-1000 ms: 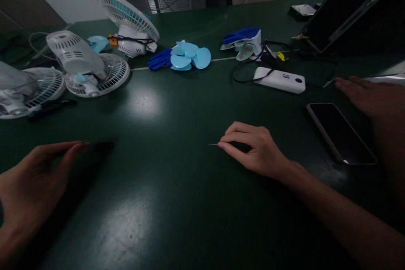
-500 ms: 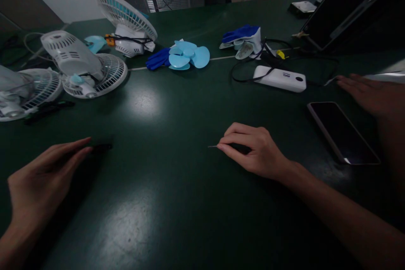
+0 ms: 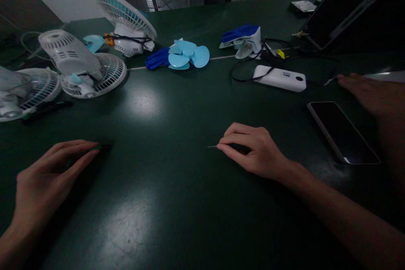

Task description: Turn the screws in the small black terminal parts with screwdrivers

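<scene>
On the dark green surface (image 3: 177,114), a light-blue fan blade (image 3: 189,55) lies right by a blue glove (image 3: 157,58). Nearer the camera than the blade and to its right, the right hand (image 3: 257,149) is closed around a slim tool (image 3: 212,147), whose thin metal tip points left and whose dark handle is mostly hidden by the fingers. Nearer the camera and to the blade's left, the left hand (image 3: 44,181) has its fingertips at a small dark object (image 3: 106,147); I cannot tell whether they grip it. Left of the blade stand white fans (image 3: 68,57). To its right are a blue-and-white glove (image 3: 242,31) and a white device (image 3: 278,78); farther right, a phone (image 3: 343,133) lies near another person's hand (image 3: 363,93), which seems flat.
</scene>
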Demonstrator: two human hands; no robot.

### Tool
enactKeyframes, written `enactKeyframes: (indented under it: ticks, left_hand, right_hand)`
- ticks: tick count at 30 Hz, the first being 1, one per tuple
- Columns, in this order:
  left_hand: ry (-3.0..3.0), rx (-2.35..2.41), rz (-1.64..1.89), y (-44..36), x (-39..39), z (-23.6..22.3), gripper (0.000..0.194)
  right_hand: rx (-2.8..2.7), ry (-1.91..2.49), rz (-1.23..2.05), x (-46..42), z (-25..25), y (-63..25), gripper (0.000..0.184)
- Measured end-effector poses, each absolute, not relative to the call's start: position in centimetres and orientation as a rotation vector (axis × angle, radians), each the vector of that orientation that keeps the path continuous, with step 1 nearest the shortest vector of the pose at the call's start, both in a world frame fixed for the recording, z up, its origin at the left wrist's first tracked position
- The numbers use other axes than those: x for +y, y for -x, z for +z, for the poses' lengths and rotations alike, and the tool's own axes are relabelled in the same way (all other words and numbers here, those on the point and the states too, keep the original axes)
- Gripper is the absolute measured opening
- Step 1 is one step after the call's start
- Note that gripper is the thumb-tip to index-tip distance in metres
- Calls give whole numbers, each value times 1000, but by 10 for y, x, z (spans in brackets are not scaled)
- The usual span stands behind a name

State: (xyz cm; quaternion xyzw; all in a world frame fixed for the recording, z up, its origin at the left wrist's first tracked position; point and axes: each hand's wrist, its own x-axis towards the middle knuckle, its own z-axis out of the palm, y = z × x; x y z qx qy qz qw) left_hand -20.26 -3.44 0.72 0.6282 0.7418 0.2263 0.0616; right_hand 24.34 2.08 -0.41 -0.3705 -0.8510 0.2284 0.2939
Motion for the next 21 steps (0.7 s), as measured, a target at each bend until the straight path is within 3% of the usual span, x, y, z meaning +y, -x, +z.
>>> enactKeyframes:
  ticks: [21]
  left_hand:
    - [-1591,2109,682,203,-31,15,37]
  right_hand:
    - [-2270,989,629,20,-2,-243,16]
